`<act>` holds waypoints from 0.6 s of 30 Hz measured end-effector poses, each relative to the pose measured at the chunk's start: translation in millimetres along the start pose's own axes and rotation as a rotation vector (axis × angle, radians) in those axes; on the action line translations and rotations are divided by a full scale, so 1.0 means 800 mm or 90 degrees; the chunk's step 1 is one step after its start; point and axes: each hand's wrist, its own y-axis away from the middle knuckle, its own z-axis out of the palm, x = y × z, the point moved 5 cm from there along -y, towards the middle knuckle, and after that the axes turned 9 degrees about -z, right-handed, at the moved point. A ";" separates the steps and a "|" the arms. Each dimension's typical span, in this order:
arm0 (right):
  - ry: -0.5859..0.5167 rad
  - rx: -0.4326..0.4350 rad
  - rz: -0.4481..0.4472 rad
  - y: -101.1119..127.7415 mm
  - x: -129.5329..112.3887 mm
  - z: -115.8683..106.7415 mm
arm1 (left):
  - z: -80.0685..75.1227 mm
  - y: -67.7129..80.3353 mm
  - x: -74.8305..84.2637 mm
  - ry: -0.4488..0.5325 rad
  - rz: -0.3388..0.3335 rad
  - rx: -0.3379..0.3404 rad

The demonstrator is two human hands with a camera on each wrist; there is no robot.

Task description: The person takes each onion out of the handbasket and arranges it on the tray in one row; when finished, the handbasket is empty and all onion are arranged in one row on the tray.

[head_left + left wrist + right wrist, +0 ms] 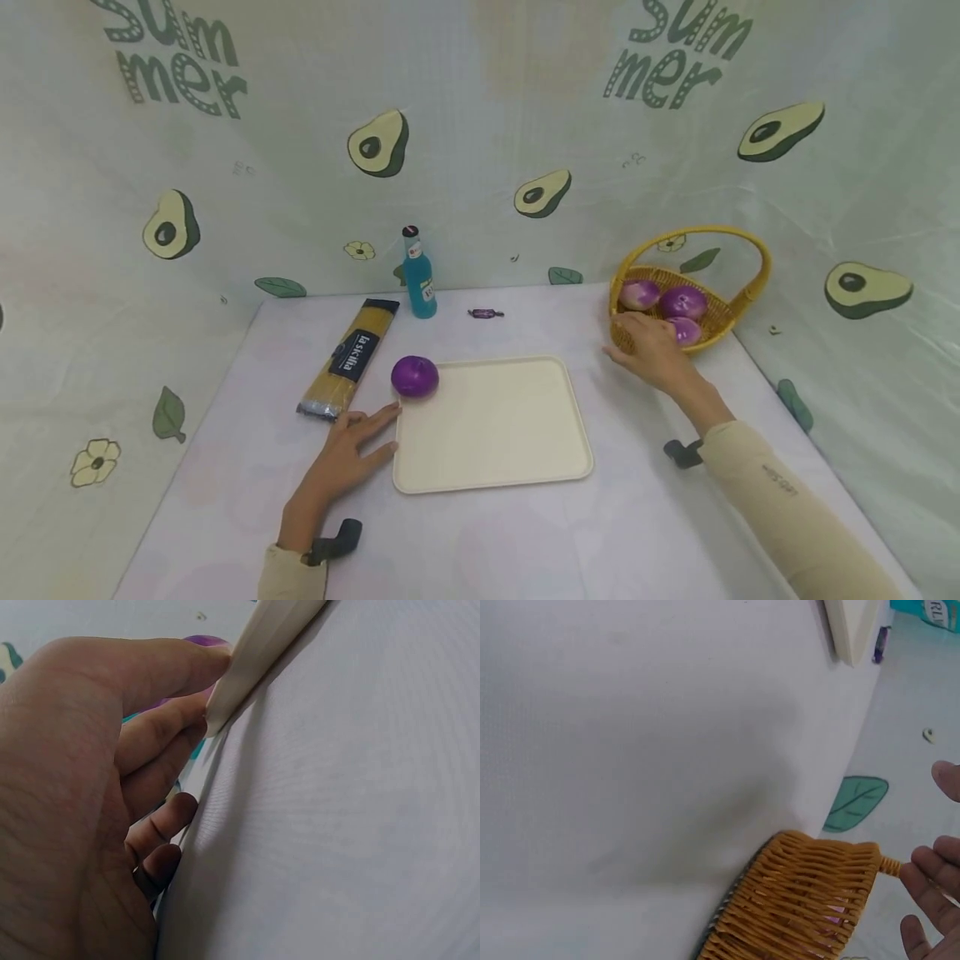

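Observation:
My left hand [352, 450] touches the left edge of a cream rectangular tray [495, 425] with its fingertips. The left wrist view shows my thumb and fingers [172, 667] fairly straight against the tray's side. A dark purple onion [415, 377] sits at the tray's far left corner. At the right, my right hand [652, 346] is at the near left rim of a yellow wicker basket [723, 321] holding three purple onions [683, 302]. In the right wrist view its fingers [934, 896] are spread beside the basket, with nothing seen between them and the thumb.
A pack of spaghetti [351, 358] lies left of the tray. Behind stand a blue bottle [420, 279] and a small purple wrapped candy [486, 313]. The basket's tall handle [693, 230] arches over it. A printed cloth [465, 125] hangs behind the table.

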 end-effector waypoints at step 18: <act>0.023 0.001 0.052 0.021 0.038 -0.029 | -0.001 0.000 0.001 -0.002 -0.004 0.005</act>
